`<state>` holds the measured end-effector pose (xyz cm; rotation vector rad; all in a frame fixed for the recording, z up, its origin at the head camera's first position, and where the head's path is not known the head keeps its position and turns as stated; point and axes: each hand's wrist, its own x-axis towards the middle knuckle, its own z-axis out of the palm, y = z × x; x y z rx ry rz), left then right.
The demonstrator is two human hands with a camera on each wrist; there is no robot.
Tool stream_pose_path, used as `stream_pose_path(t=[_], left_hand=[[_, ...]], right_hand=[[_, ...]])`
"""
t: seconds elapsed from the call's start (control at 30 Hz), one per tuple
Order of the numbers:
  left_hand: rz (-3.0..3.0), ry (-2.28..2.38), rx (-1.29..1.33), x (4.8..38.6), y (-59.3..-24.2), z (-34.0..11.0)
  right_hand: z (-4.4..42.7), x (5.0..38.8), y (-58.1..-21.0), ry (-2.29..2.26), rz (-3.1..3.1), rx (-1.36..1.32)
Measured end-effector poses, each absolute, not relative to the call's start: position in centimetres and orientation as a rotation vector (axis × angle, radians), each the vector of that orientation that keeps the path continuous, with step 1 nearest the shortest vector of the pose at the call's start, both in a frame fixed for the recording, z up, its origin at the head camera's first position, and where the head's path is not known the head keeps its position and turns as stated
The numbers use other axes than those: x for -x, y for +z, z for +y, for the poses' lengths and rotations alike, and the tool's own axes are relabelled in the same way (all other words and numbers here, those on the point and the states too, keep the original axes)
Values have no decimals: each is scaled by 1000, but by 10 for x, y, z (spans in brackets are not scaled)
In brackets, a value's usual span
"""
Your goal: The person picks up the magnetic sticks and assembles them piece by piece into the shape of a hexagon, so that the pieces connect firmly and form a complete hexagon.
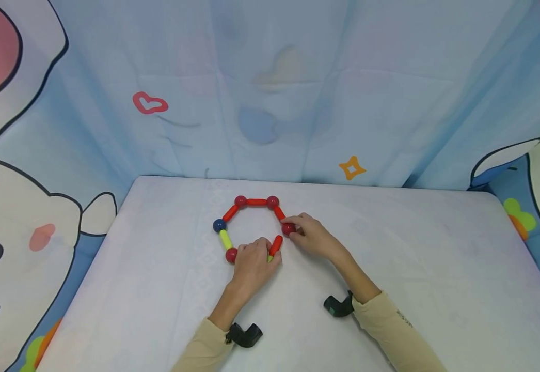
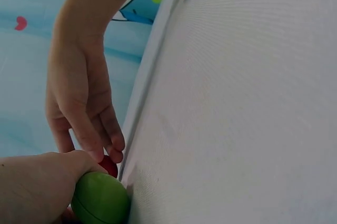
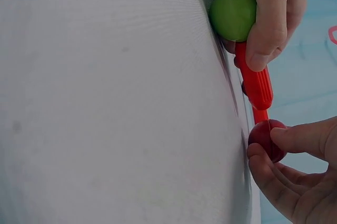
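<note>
Sticks and balls of a building toy form a ring on the table, with a gap at its right side. My right hand (image 1: 314, 236) pinches a dark red ball (image 3: 267, 141) between thumb and fingers, at the end of a red stick (image 1: 280, 213). Across the gap, my left hand (image 1: 253, 263) grips a red stick (image 3: 255, 79) beside a green ball (image 3: 233, 14). That stick's free end points at the red ball, apart from it. A yellow-green stick (image 1: 225, 239) joins a blue ball (image 1: 219, 225) to another red ball (image 1: 231, 254). The left hand hides the ring's near side.
A white cloth covers the table (image 1: 414, 248). Behind it hangs a light blue printed curtain (image 1: 260, 103). Both wrists carry black camera mounts (image 1: 245, 336) that stand close over the table.
</note>
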<state>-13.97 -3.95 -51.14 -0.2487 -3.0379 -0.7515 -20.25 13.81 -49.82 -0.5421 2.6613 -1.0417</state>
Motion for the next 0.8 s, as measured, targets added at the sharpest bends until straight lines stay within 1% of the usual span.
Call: stream_pose_path(t=[0.8], left_hand=[[-3017, -787, 268, 139, -513, -37]], right_hand=[[136, 202, -496, -1167, 2611, 627]])
